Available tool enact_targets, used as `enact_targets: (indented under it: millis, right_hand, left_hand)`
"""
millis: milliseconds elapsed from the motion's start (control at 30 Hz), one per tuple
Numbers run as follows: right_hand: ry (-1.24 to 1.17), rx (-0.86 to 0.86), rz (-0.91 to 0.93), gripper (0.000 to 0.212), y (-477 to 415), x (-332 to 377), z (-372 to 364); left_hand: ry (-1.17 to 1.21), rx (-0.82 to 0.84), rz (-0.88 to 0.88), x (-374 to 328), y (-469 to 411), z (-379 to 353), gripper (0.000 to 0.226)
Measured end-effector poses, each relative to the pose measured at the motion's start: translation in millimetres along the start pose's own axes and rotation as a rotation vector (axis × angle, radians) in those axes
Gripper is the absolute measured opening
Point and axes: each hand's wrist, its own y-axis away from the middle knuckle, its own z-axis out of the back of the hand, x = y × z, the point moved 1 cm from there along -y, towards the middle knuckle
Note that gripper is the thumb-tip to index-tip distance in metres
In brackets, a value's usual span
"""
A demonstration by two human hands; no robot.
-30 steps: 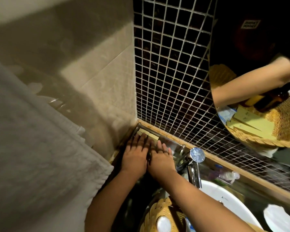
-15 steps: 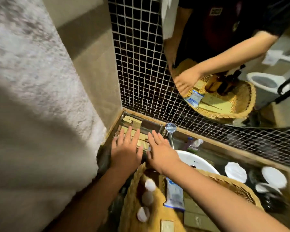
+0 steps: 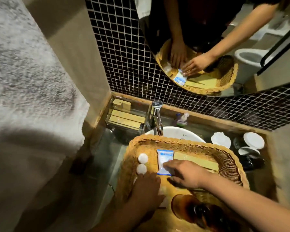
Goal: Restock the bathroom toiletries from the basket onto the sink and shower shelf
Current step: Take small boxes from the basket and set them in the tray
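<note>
Basket point(image 3: 179, 139) rests across the sink point(image 3: 187, 133) for easy reach; right hand point(image 3: 187, 174) lays straight, loosely spread fingers point(image 3: 172, 164) on the blue sachet point(image 3: 164, 156), likely choosing it, left hand point(image 3: 146, 186) fingers unclear

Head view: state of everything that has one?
Right hand: open, touching sachet.
Left hand: open, flat in basket.
Sachet: lying flat in basket.
Basket: over sink, holds items.
Tray: on counter, holds boxes.
Tap: no water running.

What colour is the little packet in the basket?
The packet is white with blue edges, best seen in the head view.
</note>
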Motion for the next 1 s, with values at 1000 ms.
enact_targets:
  millis: [1000]
  right_hand:
    - [-0.559,-0.622,-0.055,0.034,-58,23,55]
  left_hand:
    - [0.012,-0.515,0.073,64,-58,101,0.063]
